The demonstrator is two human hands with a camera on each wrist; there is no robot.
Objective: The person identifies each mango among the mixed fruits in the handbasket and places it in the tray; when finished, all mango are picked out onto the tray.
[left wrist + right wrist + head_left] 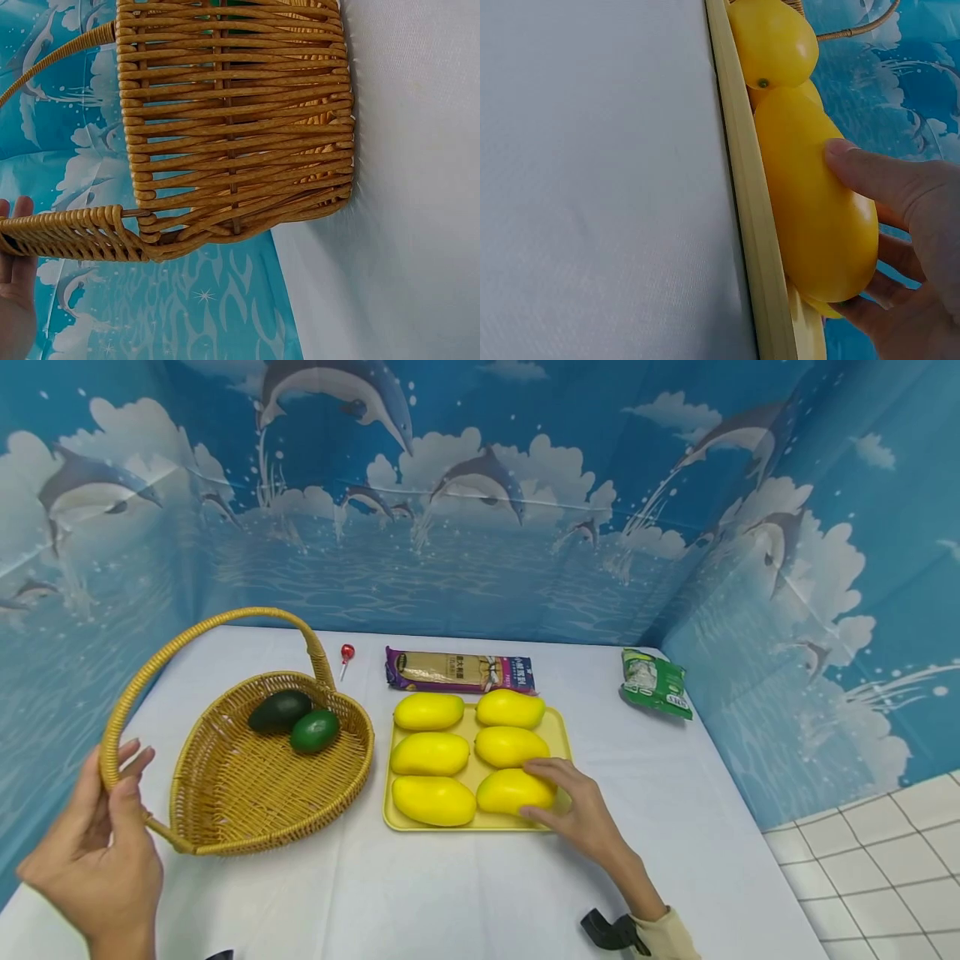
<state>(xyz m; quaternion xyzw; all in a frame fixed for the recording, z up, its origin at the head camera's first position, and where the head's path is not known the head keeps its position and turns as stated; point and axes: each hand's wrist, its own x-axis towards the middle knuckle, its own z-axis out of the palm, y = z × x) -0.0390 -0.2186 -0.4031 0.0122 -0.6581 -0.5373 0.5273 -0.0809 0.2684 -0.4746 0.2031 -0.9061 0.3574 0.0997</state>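
Observation:
My left hand [105,852] holds the handle [255,612] of a golden wicker basket [262,789], thumb on one side and fingers on the other. Inside the basket lie a dark avocado [280,711] and a greener one [315,732]. In the left wrist view, the basket's woven side [240,127] stands on the white cloth. My right hand [581,814] grips the near-right yellow mango [513,792] on a yellow tray [558,727], with thumb and fingers on opposite sides. Several more mangoes [431,753] sit in two columns on the tray.
Behind the tray lies a long purple-and-gold packet [459,671]. A red lollipop [347,652] is behind the basket, to its right. A green snack bag [654,682] lies at the back right. Blue dolphin-print curtains [450,568] border the white-covered table [420,893].

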